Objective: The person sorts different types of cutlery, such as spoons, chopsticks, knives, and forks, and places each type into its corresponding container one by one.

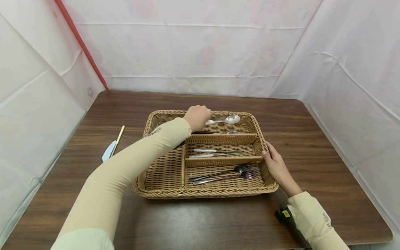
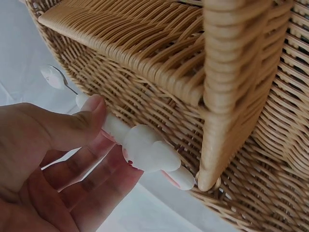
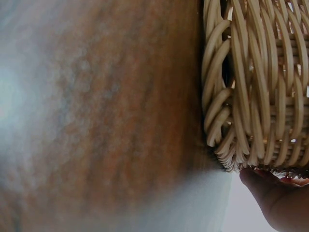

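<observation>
My left hand (image 1: pixel 198 117) reaches over the back compartment of a wicker cutlery basket (image 1: pixel 204 195). Between thumb and fingers it pinches a spoon (image 1: pixel 232 119) by its white handle, which carries a rounded white figure with pink marks in the left wrist view. The spoon's bowl points right. Below it, partly hidden by the divider, lies another spoon (image 1: pixel 232 132). My right hand (image 1: pixel 277 166) grips the basket's right rim, its thumb over the edge. In the right wrist view the thumb (image 3: pixel 263 186) touches the woven side (image 3: pixel 260 96).
White-handled thin cutlery (image 1: pixel 204 150) lies in the middle compartment. The front one holds a dark fork (image 1: pixel 240 168) and a purplish fork (image 1: pixel 248 174). Left of the basket, a gold stick-like piece (image 1: pixel 120 133) and a pale blue-white item (image 1: pixel 108 151) lie on the wooden table (image 1: pixel 206 222).
</observation>
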`<action>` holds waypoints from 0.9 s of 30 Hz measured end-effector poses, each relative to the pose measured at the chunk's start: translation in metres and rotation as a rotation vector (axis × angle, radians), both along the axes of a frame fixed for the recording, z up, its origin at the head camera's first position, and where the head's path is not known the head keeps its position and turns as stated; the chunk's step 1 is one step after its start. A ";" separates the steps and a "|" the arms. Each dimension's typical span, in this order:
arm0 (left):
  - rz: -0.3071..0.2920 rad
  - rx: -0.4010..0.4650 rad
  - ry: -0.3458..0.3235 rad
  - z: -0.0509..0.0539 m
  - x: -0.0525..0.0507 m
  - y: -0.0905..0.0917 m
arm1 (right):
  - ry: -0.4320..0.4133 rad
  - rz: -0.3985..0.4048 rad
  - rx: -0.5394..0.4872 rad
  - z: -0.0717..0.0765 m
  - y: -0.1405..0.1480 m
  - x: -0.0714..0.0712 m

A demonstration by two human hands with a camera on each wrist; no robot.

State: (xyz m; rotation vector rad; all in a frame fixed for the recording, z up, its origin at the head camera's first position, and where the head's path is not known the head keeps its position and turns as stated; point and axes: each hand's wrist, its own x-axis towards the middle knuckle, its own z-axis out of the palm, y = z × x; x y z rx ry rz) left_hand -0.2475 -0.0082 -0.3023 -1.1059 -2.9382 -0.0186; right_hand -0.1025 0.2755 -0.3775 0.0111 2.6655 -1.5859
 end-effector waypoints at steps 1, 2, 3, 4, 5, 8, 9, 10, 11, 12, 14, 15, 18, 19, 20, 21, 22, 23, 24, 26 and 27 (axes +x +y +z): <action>0.002 0.001 -0.002 -0.001 0.000 0.001 | -0.003 0.002 0.001 0.000 0.000 0.000; 0.004 0.001 -0.003 -0.003 -0.001 0.002 | -0.005 0.002 0.000 0.000 -0.001 0.000; 0.006 0.001 -0.004 -0.005 -0.002 0.003 | -0.007 0.004 0.002 0.000 -0.001 0.000; 0.007 0.002 -0.003 -0.006 -0.003 0.005 | -0.006 0.004 0.004 0.001 -0.001 0.000; 0.009 0.003 -0.004 -0.007 -0.003 0.006 | -0.006 0.005 0.007 0.001 -0.001 0.000; 0.006 -0.006 -0.002 -0.010 -0.006 0.009 | 0.002 0.003 0.015 0.003 -0.001 0.000; 0.006 -0.007 -0.005 -0.010 -0.006 0.010 | 0.004 0.002 0.015 0.003 -0.001 0.000; 0.006 -0.010 -0.008 -0.010 -0.007 0.011 | 0.006 0.001 0.014 0.003 -0.001 0.000; 0.008 -0.013 -0.016 -0.011 -0.008 0.012 | 0.006 0.003 0.014 0.003 -0.001 0.000; 0.009 -0.017 -0.022 -0.011 -0.008 0.013 | 0.006 0.004 0.012 0.003 -0.001 0.000; 0.016 -0.022 -0.038 -0.011 -0.009 0.015 | 0.004 0.005 0.005 0.002 -0.001 0.000; 0.019 -0.025 -0.046 -0.011 -0.009 0.015 | 0.002 0.004 0.002 0.002 -0.002 0.001; 0.024 -0.045 -0.060 -0.014 -0.011 0.017 | 0.002 0.004 -0.001 0.002 -0.002 0.001; 0.026 -0.051 -0.062 -0.015 -0.012 0.017 | 0.003 0.003 -0.004 0.002 -0.003 0.002; 0.027 -0.059 -0.064 -0.016 -0.012 0.018 | 0.006 0.002 -0.004 0.002 -0.003 0.002; 0.027 -0.069 -0.062 -0.017 -0.013 0.018 | 0.010 0.004 -0.006 0.002 -0.003 0.002; 0.027 -0.077 -0.061 -0.019 -0.014 0.019 | 0.014 0.005 -0.006 0.001 -0.003 0.002; 0.027 -0.083 -0.061 -0.019 -0.015 0.019 | 0.018 0.005 -0.005 0.001 -0.003 0.002; 0.029 -0.086 -0.061 -0.020 -0.016 0.020 | 0.020 0.006 -0.006 0.001 -0.003 0.002; 0.030 -0.085 -0.064 -0.020 -0.017 0.021 | 0.023 0.005 -0.002 0.001 -0.003 0.002; 0.029 -0.083 -0.065 -0.020 -0.017 0.022 | 0.023 0.004 -0.001 0.001 -0.003 0.002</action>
